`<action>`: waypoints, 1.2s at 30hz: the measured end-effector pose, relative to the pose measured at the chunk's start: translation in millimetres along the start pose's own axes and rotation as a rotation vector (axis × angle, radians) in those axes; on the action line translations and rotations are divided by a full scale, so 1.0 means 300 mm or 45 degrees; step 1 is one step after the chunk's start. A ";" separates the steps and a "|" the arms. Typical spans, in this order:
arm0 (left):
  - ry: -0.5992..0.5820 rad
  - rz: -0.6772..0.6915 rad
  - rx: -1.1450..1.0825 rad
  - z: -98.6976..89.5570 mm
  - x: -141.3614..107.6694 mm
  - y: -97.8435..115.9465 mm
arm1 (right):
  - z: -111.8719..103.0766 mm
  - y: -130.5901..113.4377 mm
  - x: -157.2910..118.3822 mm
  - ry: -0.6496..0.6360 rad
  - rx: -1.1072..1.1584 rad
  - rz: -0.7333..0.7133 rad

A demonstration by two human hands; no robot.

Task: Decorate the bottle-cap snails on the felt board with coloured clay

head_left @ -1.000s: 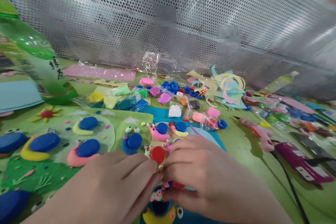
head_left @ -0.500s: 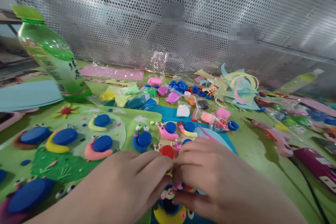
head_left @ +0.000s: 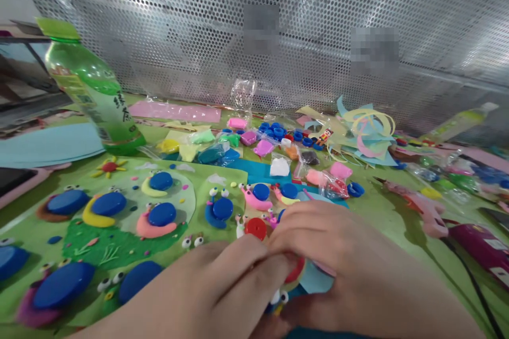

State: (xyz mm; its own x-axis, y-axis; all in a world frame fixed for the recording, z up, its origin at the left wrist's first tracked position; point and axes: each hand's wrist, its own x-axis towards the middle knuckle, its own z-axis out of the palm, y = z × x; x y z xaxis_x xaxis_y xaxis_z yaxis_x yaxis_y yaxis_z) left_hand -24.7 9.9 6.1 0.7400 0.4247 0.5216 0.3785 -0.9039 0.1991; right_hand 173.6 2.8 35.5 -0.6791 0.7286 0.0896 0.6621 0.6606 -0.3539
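Googly-eyed clay piece, mostly covered, sits btwn L hand and R hand, over blue craft sheet, near side of it, well apart from its far R corner; can't tell if piece is lifted or resting; prob. light, soft where clay, stiff if there's a cap in it; fresh clay likely dents, sticks a bit rather than slips; eyes prob. the fragile pts; best hold = hard rim or thick body, w/ light pressure, not the eyes. Looks: white eyes w/ dark pupils, bits of blue + yellow; rest hidden. Fingers on both hands curled, bunched close, tips overlapping; can't tell what, if anything, is pinched. Red bottle cap part-visible by R fingers; pale blue paper next to it; red-capped snail just past L fingers; green snail board to L; pink glue gun off sheet's R edge.
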 end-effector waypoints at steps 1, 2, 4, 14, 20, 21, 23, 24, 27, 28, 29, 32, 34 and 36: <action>-0.022 -0.020 -0.049 0.004 0.001 0.001 | -0.002 0.002 -0.003 0.036 0.005 -0.016; -0.055 -0.037 -0.099 0.006 0.001 0.002 | -0.005 0.003 -0.005 0.087 0.015 -0.044; -0.112 -0.059 -0.202 0.002 0.002 0.001 | -0.007 0.001 -0.006 0.219 0.028 -0.115; -0.143 -0.366 -0.663 -0.019 -0.011 0.024 | 0.007 -0.030 0.002 0.263 0.006 -0.308; -0.302 -0.372 -0.684 -0.029 0.003 0.034 | 0.005 -0.029 -0.018 0.096 0.116 -0.276; -0.344 -0.381 -0.683 -0.036 0.005 0.035 | 0.005 -0.028 -0.021 0.064 0.132 -0.257; -0.432 -0.407 -0.681 -0.049 0.005 0.034 | 0.004 -0.024 -0.025 0.012 0.168 -0.202; -0.480 -0.435 -0.677 -0.055 0.004 0.033 | 0.003 -0.022 -0.026 -0.007 0.185 -0.165; -0.605 -0.545 -0.619 -0.065 -0.002 0.026 | -0.004 -0.015 -0.028 -0.047 0.214 -0.071; -0.637 -0.585 -0.584 -0.067 -0.002 0.024 | -0.007 -0.012 -0.028 -0.051 0.211 -0.050; -0.660 -0.618 -0.550 -0.067 -0.001 0.021 | -0.010 -0.010 -0.028 -0.052 0.207 -0.040; -0.674 -0.663 -0.490 -0.063 0.009 0.015 | -0.015 -0.003 -0.028 -0.032 0.187 -0.024; -0.677 -0.683 -0.477 -0.057 0.016 0.014 | -0.014 -0.001 -0.029 -0.011 0.163 -0.010; -0.693 -0.697 -0.476 -0.050 0.019 0.013 | -0.011 -0.002 -0.029 0.007 0.142 -0.002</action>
State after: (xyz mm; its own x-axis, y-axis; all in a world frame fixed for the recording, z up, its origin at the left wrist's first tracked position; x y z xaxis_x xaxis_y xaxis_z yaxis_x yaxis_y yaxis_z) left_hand -27.3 8.0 22.3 0.7064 0.6845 -0.1800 0.6230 -0.4806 0.6172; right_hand 180.3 -3.3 38.0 -0.6783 0.7286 0.0955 0.6212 0.6379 -0.4552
